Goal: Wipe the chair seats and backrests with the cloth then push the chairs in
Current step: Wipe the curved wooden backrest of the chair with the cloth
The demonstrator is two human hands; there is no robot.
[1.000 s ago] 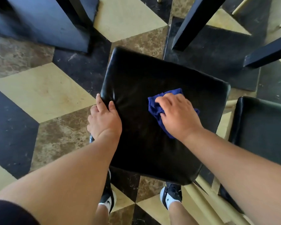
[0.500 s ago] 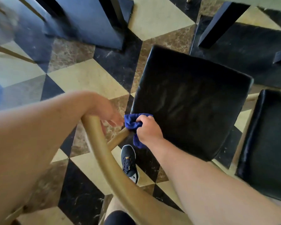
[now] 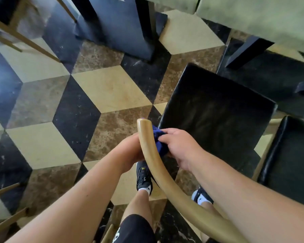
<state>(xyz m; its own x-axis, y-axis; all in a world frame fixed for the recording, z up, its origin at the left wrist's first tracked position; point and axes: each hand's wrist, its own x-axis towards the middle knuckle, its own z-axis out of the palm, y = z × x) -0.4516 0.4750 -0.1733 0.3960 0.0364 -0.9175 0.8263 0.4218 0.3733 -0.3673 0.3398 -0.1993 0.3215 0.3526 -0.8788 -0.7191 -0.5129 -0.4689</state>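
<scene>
Golden wood, smooth and round, bends in one long curve: this is the chair's backrest rail (image 3: 148,160). The soft blue cloth (image 3: 158,139) is bunched against the rail near its rounded end, over the near left corner of the shiny black padded seat (image 3: 218,116). The right hand (image 3: 182,149) curls its fingers (image 3: 168,133) round the cloth and pinches it. The left hand (image 3: 130,151) rests against the rail's other side. Its fingers hide behind the wood, so I cannot tell how they lie. Below is a marble floor (image 3: 111,88) of cream, brown and black diamonds.

No words are legible. Below the fingers (image 3: 166,133), a black swoosh marks the left sock (image 3: 146,189) and right sock (image 3: 201,200); the white print on the shorts (image 3: 135,228) is unreadable.
</scene>
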